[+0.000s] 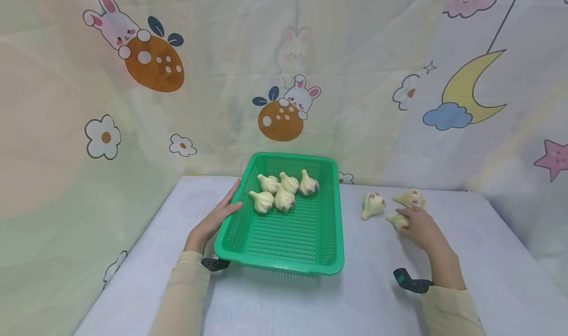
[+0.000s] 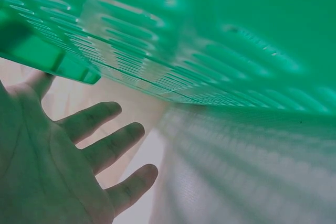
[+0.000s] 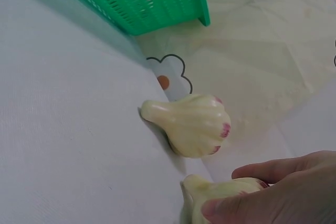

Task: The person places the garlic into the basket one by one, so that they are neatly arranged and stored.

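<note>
A green plastic basket [image 1: 340, 217] stands on the table with several garlic bulbs [image 1: 284, 198] heaped toward its far left part. My left hand [image 1: 212, 223] rests against the basket's left side; the left wrist view shows its fingers [image 2: 113, 148] spread and straight beneath the rim. To the right of the basket, my right hand [image 1: 421, 230] pinches a garlic bulb [image 3: 199, 186] between thumb and fingers, on or just above the table. Beside it lie two more bulbs, one to the left [image 1: 372, 205] and one just behind [image 1: 410, 198].
The white table [image 1: 368, 296] ends at a hanging cloth [image 1: 355, 79] printed with rabbits, flowers and a moon. A dark wrist camera [image 1: 412, 281] sits on the right wrist, and another [image 1: 215, 264] on the left wrist, close to the basket's near left corner.
</note>
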The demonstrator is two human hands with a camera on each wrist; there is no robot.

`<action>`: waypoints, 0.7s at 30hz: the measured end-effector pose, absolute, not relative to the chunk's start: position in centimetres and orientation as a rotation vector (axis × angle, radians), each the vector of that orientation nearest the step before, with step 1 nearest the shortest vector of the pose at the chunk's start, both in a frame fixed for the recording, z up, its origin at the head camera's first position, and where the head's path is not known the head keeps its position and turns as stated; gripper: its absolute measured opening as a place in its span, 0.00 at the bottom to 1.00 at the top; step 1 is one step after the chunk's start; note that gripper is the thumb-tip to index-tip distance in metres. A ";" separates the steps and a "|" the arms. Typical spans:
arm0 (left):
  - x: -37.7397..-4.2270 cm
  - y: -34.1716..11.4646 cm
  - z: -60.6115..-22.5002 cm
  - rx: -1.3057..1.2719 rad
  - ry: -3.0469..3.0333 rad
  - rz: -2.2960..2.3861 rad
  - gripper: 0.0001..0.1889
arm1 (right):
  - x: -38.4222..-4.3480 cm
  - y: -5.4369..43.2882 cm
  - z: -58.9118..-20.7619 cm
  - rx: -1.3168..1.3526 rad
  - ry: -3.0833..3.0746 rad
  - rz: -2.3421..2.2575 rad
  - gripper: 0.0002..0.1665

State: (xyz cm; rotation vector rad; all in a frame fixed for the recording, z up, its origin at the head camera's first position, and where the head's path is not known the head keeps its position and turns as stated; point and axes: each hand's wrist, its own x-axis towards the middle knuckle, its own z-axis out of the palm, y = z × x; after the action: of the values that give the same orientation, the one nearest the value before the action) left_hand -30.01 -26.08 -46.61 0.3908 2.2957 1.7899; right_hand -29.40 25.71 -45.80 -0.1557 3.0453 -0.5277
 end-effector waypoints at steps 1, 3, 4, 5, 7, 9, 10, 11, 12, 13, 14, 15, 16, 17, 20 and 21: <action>-30.0 -26.1 -46.6 0.385 2.296 1.791 0.33 | -29.4 25.7 -45.8 -0.151 3.044 -0.530 0.32; -30.1 -26.1 -46.7 0.381 2.294 1.794 0.33 | -29.4 25.7 -45.7 -0.138 3.039 -0.529 0.32; -30.1 -26.1 -46.7 0.379 2.292 1.797 0.33 | -29.4 25.8 -45.7 -0.133 3.036 -0.530 0.33; -30.2 -26.1 -46.7 0.373 2.289 1.799 0.33 | -29.3 25.8 -45.7 -0.131 3.034 -0.532 0.33; -30.2 -26.1 -46.8 0.374 2.286 1.801 0.33 | -29.3 25.8 -45.6 -0.124 3.031 -0.531 0.33; -30.2 -26.1 -46.8 0.373 2.282 1.804 0.33 | -29.3 25.9 -45.5 -0.118 3.028 -0.533 0.34; -30.2 -26.1 -46.8 0.374 2.278 1.805 0.33 | -29.2 26.0 -45.5 -0.110 3.022 -0.540 0.34; -30.2 -26.1 -46.8 0.374 2.277 1.805 0.33 | -29.2 26.0 -45.4 -0.104 3.020 -0.544 0.35; -30.2 -26.1 -46.8 0.376 2.276 1.807 0.33 | -29.2 26.1 -45.4 -0.099 3.017 -0.549 0.35; -30.2 -26.2 -46.8 0.377 2.276 1.807 0.33 | -29.1 26.1 -45.3 -0.094 3.015 -0.554 0.36; -30.2 -26.2 -46.8 0.377 2.276 1.807 0.33 | -29.1 26.1 -45.3 -0.089 3.011 -0.560 0.36; -30.2 -26.2 -46.8 0.377 2.277 1.807 0.33 | -29.1 26.1 -45.2 -0.084 3.009 -0.563 0.36; -30.2 -26.2 -46.8 0.378 2.278 1.806 0.33 | -29.0 26.1 -45.2 -0.081 3.008 -0.566 0.37; -30.1 -26.2 -46.8 0.378 2.278 1.805 0.33 | -29.0 26.1 -45.2 -0.079 3.010 -0.566 0.37; -30.1 -26.1 -46.7 0.376 2.278 1.803 0.33 | -29.0 26.1 -45.1 -0.060 3.007 -0.574 0.37; -30.1 -26.1 -46.7 0.375 2.278 1.802 0.33 | -29.0 26.2 -45.1 -0.053 3.007 -0.577 0.36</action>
State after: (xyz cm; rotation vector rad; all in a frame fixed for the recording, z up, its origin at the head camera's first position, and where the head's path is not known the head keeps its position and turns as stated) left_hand -30.06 -26.14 -46.65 0.3745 2.2779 1.8017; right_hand -29.03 26.15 -45.06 -0.0532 3.0068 -0.5772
